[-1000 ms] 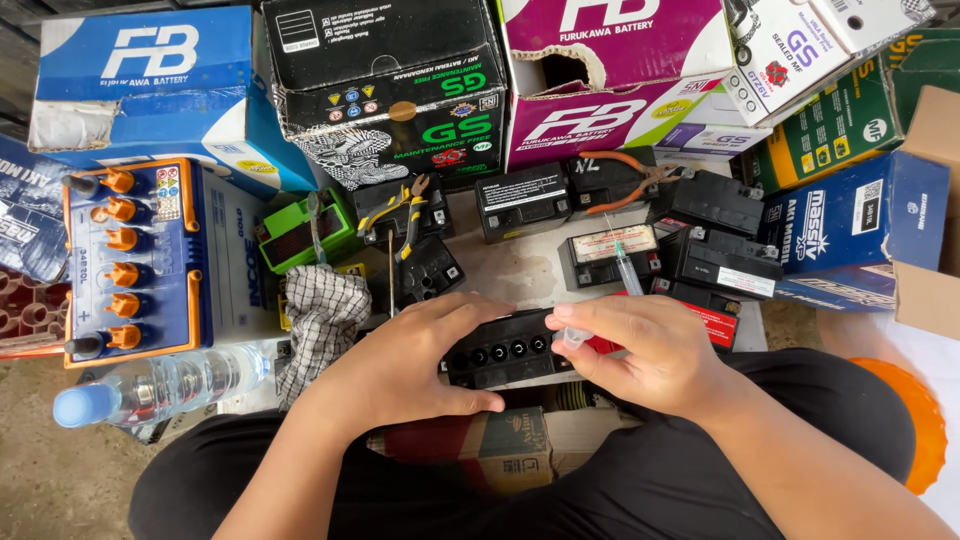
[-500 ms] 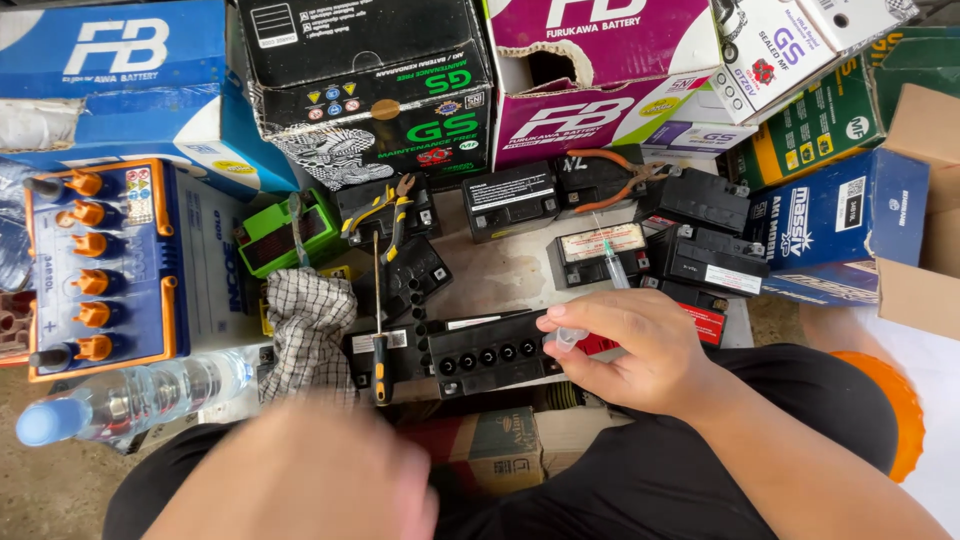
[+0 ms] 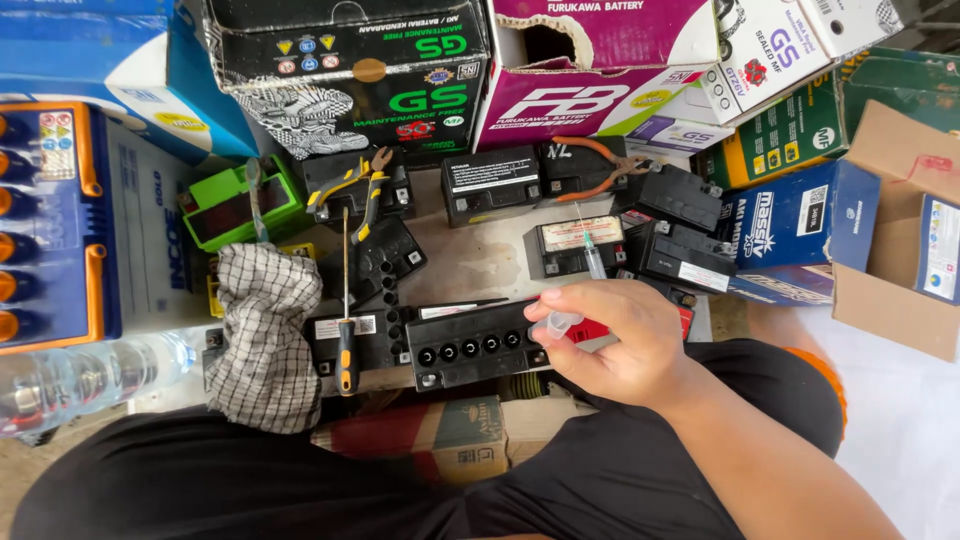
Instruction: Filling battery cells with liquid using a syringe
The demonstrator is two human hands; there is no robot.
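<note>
A small black battery (image 3: 470, 345) with a row of round open cells lies on the board in front of my lap. My right hand (image 3: 620, 340) rests at its right end and holds a clear syringe (image 3: 585, 270), the needle pointing away from me over the other batteries. My left hand is out of view. A screwdriver (image 3: 346, 320) with a black and orange handle lies across a second black battery (image 3: 365, 335) just left of the first. A checked cloth (image 3: 262, 330) sits further left.
Several small black batteries (image 3: 680, 255) and battery boxes (image 3: 350, 70) crowd the back. Yellow-handled pliers (image 3: 360, 190) and orange-handled pliers (image 3: 600, 170) lie on batteries. A large blue and white battery (image 3: 90, 230) and a water bottle (image 3: 80, 375) are at left, a cardboard box (image 3: 900, 230) at right.
My left hand left the black battery, swept down toward my lap and went out of view. The view shifted right. My right hand kept the syringe at the battery's right end.
</note>
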